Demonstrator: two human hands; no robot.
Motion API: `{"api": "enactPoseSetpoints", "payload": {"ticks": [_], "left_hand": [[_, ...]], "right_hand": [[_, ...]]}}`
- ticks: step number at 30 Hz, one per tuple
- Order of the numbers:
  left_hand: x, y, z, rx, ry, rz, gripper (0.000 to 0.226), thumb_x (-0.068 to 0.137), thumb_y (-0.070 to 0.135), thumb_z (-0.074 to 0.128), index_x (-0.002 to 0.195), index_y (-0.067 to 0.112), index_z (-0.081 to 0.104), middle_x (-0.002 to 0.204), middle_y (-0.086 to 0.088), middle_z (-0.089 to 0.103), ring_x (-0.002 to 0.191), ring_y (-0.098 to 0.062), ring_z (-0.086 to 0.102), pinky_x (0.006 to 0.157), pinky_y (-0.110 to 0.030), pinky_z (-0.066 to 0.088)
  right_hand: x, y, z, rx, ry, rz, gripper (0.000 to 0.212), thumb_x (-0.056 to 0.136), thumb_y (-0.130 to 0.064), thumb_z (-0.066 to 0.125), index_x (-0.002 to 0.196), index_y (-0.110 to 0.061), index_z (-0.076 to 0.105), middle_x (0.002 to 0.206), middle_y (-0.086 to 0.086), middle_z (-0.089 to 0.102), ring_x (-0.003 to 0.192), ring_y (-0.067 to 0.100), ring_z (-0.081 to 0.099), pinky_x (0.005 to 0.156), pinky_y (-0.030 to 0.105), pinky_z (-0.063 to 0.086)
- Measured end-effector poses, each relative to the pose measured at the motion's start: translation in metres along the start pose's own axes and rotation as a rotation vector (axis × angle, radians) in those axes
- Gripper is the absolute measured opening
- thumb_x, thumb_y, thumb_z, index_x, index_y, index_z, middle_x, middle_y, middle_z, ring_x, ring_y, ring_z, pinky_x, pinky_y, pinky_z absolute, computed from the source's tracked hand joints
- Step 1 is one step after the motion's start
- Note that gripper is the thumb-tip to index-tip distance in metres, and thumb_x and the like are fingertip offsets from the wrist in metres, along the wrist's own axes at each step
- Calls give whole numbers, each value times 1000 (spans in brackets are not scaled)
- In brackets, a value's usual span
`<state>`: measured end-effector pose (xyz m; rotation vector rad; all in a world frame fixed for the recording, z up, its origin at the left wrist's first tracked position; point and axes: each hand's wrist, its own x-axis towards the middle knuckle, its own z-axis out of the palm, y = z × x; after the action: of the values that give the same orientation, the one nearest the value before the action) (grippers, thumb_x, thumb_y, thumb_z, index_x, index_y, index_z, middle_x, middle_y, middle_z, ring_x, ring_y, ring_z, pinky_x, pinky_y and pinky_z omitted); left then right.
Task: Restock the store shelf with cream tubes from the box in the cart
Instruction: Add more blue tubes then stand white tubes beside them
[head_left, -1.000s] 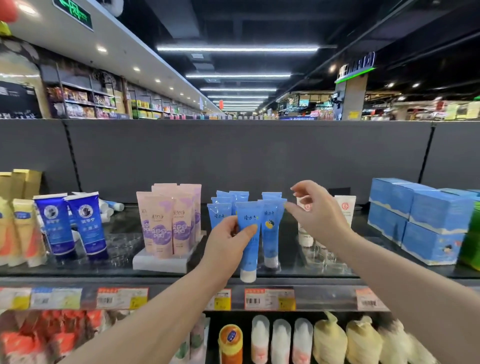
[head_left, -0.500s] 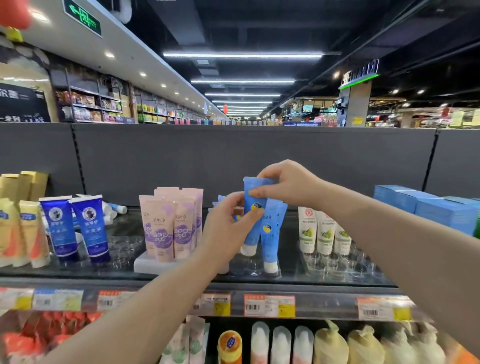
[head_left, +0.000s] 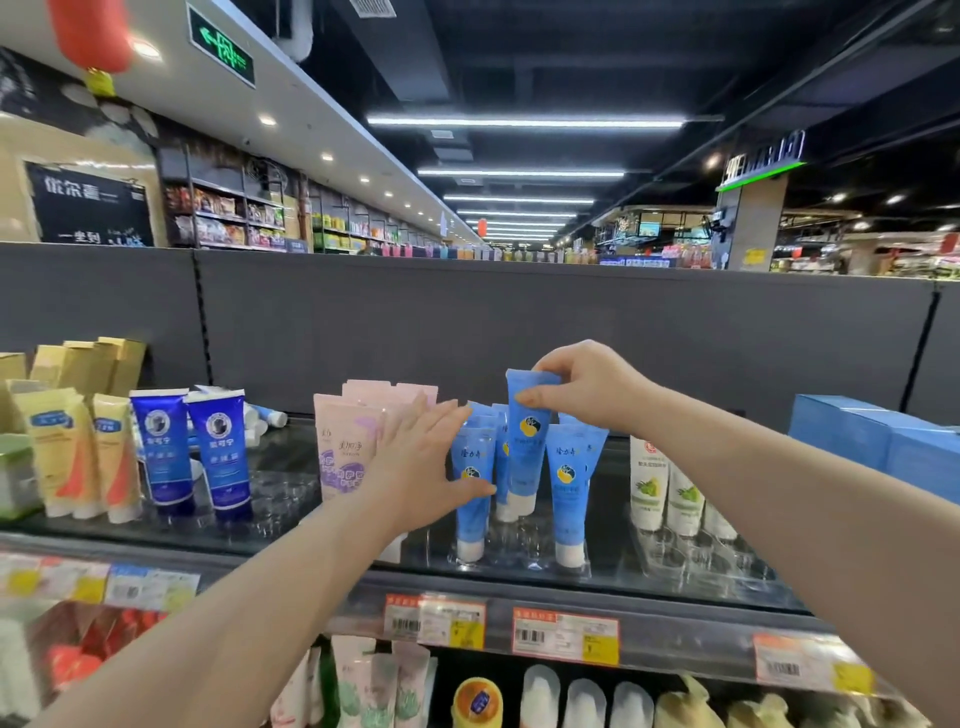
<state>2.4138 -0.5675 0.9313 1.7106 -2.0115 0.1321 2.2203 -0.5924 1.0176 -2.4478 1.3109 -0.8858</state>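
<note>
Two hands are held over the shelf (head_left: 291, 462). A light blue tube (head_left: 525, 441) is pinched at its flat crimped top by the thumb and fingers of the right hand (head_left: 587, 389). The left hand (head_left: 421, 467) is spread open, with its straight fingers laid against the front-left tube (head_left: 470, 512) and its thumb crossing that tube's front.

Room for movement is bounded behind by the grey back panel (head_left: 519, 322) and in front by the shelf's lip, where price tags (head_left: 566, 636) are fixed. To the left the blue group is closed in by pink tubes (head_left: 345, 441), just beside the left hand. To the right white tubes (head_left: 647, 483) stand near, with blue boxes (head_left: 872, 441) farther along. Open space is seen above the tube tops, up to the panel's upper edge. A gap is seen between the front-left tube and the front-right tube (head_left: 569, 499), and the clear tray (head_left: 519, 558) shows through it.

The pinched tube is light blue, with a round yellow and dark mark on its front and a white cap. It is held upright, its long axis vertical with a slight lean, crimped end up and cap down. It is placed in the middle of the blue group, behind the two front tubes, and its top is raised above theirs. Whether its cap is touching the tray cannot be told.
</note>
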Motion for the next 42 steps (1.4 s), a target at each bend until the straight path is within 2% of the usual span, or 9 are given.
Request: {"api": "enactPoseSetpoints", "payload": {"ticks": [3,8,16,22,29,32,34,39,42], "left_hand": [[-1,1,4,60,13,5,80,83,57,55,148,35,14,158,14,6,146,-13,-9,116,-43,-7],[-2,-1,7,73,35,62,75,87,54,52,148,29,18,158,13,7,145,-11,-12,116,-40,-10],[1,-3,9,61,19,70,73,87,53,52,148,28,18,157,13,11,146,-10,-8,116,-40,-9],[4,-5,13,23,30,85,73,87,51,54,147,28,20,157,13,14,146,-9,-8,117,-41,-8],[3,-7,15,-17,49,104,71,87,50,55,146,28,22,156,14,16,145,-8,-8,117,-38,-7],[2,-8,15,-21,76,114,69,87,49,56,145,27,26,154,13,21,146,-10,-4,116,-34,-6],[1,-7,13,-20,87,114,67,87,48,56,144,27,28,153,13,25,146,-11,0,117,-34,-3],[0,-1,8,-14,132,108,59,87,45,56,139,26,36,145,11,36,136,-14,24,114,-34,12],[1,1,9,-22,162,126,59,87,46,57,139,25,38,142,8,38,133,-13,30,112,-33,14]], "right_hand": [[-1,5,15,-55,-38,-10,16,83,-33,69,86,-17,69,74,-7,61,67,8,54,61,22,45],[-3,12,35,-133,-57,1,22,82,-37,67,88,-16,69,80,-3,61,77,17,57,73,33,49],[-8,17,48,-115,-18,-34,21,84,-33,67,87,-13,70,66,-11,52,58,3,44,55,15,31],[-7,16,49,-114,-15,-33,24,85,-32,66,88,-8,70,71,1,56,58,8,44,54,17,34],[-4,19,51,-84,-58,-11,20,84,-32,67,84,-12,67,67,-6,52,60,8,44,59,22,38],[-3,20,55,-165,-93,-20,18,84,-33,65,92,-17,67,73,-13,54,74,9,48,76,25,35],[-2,19,55,-222,-86,-33,15,85,-33,63,91,-19,65,76,-8,58,77,12,50,81,25,31],[0,16,51,-298,-120,-31,10,85,-31,60,84,-21,61,79,-5,59,81,17,56,73,25,34],[-1,15,47,-268,-153,-13,16,84,-30,61,70,-29,53,73,-9,52,68,13,50,64,27,39]]}}
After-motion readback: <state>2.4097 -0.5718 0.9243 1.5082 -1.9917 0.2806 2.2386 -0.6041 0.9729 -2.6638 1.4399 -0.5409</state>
